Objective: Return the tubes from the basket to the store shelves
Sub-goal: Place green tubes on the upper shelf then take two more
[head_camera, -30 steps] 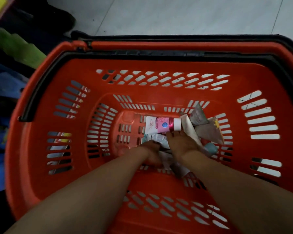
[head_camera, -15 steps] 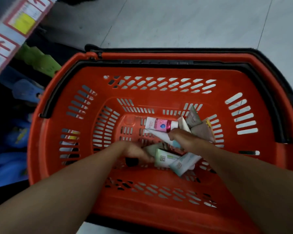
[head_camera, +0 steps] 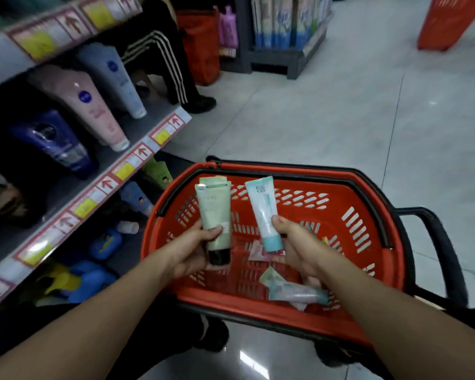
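Over the red basket (head_camera: pixel 348 322) I hold two tubes upright. My left hand (head_camera: pixel 195 250) grips a pale green tube (head_camera: pixel 214 212) with a black cap at its lower end. My right hand (head_camera: pixel 299 248) grips a white and teal tube (head_camera: pixel 263 207) near its teal cap. More tubes (head_camera: pixel 294 292) lie on the basket's bottom, among them a pink one (head_camera: pixel 257 252) partly hidden behind my right hand. The store shelves (head_camera: pixel 132 157) stand to the left with large tubes (head_camera: pixel 91 108) lying on them.
Price labels with red arrows line the shelf edges. Blue and yellow packs (head_camera: pixel 93 281) fill the lowest shelf. A person's striped trouser leg (head_camera: pixel 170 67) stands by the shelf end, with another red basket (head_camera: pixel 203 42) behind. The basket's black handle (head_camera: pixel 444 248) juts right over grey floor tiles.
Both hands have risen out of the basket's bottom, each lifting a tube. The view has tilted up, bringing the shelves and aisle into sight.
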Motion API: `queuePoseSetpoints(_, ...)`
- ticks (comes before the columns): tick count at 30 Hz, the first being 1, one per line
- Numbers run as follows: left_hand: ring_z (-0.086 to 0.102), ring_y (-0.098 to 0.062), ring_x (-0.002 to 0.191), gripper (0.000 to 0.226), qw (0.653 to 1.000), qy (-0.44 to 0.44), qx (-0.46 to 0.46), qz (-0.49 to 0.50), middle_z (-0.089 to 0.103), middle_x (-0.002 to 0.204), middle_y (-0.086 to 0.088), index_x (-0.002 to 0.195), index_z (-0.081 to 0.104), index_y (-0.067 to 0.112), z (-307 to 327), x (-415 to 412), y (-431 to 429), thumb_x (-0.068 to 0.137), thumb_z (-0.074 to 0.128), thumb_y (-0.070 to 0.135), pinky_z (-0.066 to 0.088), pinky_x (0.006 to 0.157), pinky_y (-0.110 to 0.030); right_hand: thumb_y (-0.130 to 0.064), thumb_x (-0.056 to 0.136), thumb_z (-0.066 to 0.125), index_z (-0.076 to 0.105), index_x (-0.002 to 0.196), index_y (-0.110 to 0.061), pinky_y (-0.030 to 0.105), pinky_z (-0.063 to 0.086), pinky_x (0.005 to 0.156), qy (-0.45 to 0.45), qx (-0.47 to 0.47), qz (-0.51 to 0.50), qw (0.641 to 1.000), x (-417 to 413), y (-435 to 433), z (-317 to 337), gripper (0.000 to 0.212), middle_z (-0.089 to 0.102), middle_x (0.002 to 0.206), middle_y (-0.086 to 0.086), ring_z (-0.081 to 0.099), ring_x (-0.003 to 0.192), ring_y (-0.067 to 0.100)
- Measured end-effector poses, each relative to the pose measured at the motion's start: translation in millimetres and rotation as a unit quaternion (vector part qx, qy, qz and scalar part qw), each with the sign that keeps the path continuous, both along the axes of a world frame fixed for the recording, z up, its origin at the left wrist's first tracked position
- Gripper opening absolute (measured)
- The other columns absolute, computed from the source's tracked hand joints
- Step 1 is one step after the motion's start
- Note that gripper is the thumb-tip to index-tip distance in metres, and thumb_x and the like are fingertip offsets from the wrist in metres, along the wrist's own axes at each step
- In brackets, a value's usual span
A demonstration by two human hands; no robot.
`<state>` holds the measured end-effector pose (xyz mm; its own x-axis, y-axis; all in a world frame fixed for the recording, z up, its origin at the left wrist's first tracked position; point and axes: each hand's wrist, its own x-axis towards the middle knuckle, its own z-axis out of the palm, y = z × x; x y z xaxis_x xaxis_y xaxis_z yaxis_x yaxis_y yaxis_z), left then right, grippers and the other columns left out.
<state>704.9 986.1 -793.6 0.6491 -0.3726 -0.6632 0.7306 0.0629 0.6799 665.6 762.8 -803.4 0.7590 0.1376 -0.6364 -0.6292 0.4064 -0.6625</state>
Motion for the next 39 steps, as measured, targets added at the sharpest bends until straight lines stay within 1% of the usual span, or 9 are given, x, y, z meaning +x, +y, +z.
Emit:
queuePoseSetpoints(3,0.067,-0.026,0.086,0.052,0.995,-0.07,-0.054,0.043,0.07,0.099,-0.006,0.128,0.051,0.028,40.0,-13.3,-0.1,0.078,0.063,0.016,0.051,0.082,-0.057,-0.025,0.103,0.038,0.053,0.12,-0.024,0.038,0.051,0.076,-0.069,0.047,-0.01,0.996,-4.2,17.4,40.3,0.022,0.063,0.103,0.002,0.06,0.082,0.017)
queuePoseSetpoints(6,0.071,-0.023,0.085,0.046,0.986,-0.129,-0.088,0.053,0.07,0.101,-0.005,0.125,0.054,0.026,85.2,-27.0,8.2,0.081,0.061,0.015,0.053,0.079,-0.052,-0.02,0.102,0.04,0.056,0.119,-0.019,0.047,0.05,0.088,-0.146,0.082,0.009,0.986,-6.9,36.0,86.5,0.023,0.065,0.104,0.005,0.062,0.088,0.023)
queuePoseSetpoints(12,0.065,-0.033,0.102,0.051,0.958,-0.258,-0.086,0.091,0.066,0.127,-0.009,0.133,0.053,0.022,180.5,-55.7,42.9,0.084,0.06,0.011,0.052,0.079,-0.061,-0.016,0.1,0.044,0.055,0.129,-0.009,0.06,0.045,0.098,-0.286,0.077,0.107,0.949,-6.7,79.0,176.6,0.032,0.065,0.127,0.013,0.06,0.119,0.031)
queuePoseSetpoints(16,0.069,-0.029,0.098,0.04,0.925,-0.34,-0.043,0.167,0.067,0.127,-0.011,0.128,0.055,0.017,229.2,-71.4,74.4,0.09,0.057,0.005,0.057,0.072,-0.055,-0.015,0.098,0.048,0.051,0.134,-0.014,0.056,0.049,0.095,-0.362,0.05,0.142,0.92,-3.1,116.1,220.7,0.036,0.062,0.132,0.007,0.06,0.119,0.028)
queuePoseSetpoints(23,0.068,-0.029,0.112,0.038,0.896,-0.38,0.019,0.227,0.071,0.121,-0.009,0.13,0.055,0.014,263.2,-76.5,116.0,0.094,0.056,0.003,0.057,0.088,-0.054,-0.01,0.099,0.048,0.053,0.131,-0.015,0.036,0.057,0.079,-0.399,0.039,0.172,0.9,16.3,163.3,258.8,0.033,0.065,0.128,0.005,0.064,0.112,0.023)
queuePoseSetpoints(26,0.071,-0.021,0.105,0.035,0.884,-0.4,0.039,0.239,0.074,0.114,-0.006,0.126,0.058,0.014,274.4,-63.7,126.5,0.094,0.056,0.001,0.062,0.078,-0.035,-0.004,0.098,0.047,0.053,0.13,-0.012,0.022,0.055,0.076,-0.434,-0.016,0.171,0.884,35.7,174.6,273.8,0.034,0.065,0.126,0.005,0.065,0.104,0.012)
queuePoseSetpoints(29,0.072,-0.014,0.101,0.035,0.873,-0.417,0.05,0.248,0.076,0.11,-0.004,0.123,0.059,0.016,294.1,-41.8,134.6,0.093,0.057,-0.002,0.058,0.072,-0.019,-0.002,0.098,0.047,0.05,0.135,-0.007,0.028,0.052,0.092,-0.453,-0.037,0.185,0.871,64.4,182.7,292.9,0.037,0.062,0.131,0.011,0.06,0.118,0.022)
queuePoseSetpoints(33,0.07,-0.019,0.108,0.038,0.844,-0.451,0.077,0.28,0.075,0.112,-0.004,0.128,0.058,0.013,326.7,1.5,143.3,0.092,0.06,0.0,0.058,0.082,-0.026,-0.003,0.097,0.049,0.055,0.128,-0.012,0.04,0.05,0.1,-0.481,-0.082,0.182,0.854,116.9,189.2,330.8,0.033,0.065,0.125,0.01,0.06,0.118,0.028)
queuePoseSetpoints(39,0.068,-0.015,0.111,0.03,0.808,-0.483,0.125,0.312,0.072,0.116,-0.001,0.117,0.06,0.022,362.6,66.6,158.6,0.093,0.063,0.005,0.053,0.096,-0.036,-0.003,0.098,0.049,0.049,0.137,-0.01,0.025,0.054,0.084,-0.503,-0.154,0.139,0.839,214.8,193.4,381.6,0.04,0.062,0.125,0.007,0.063,0.107,0.018)
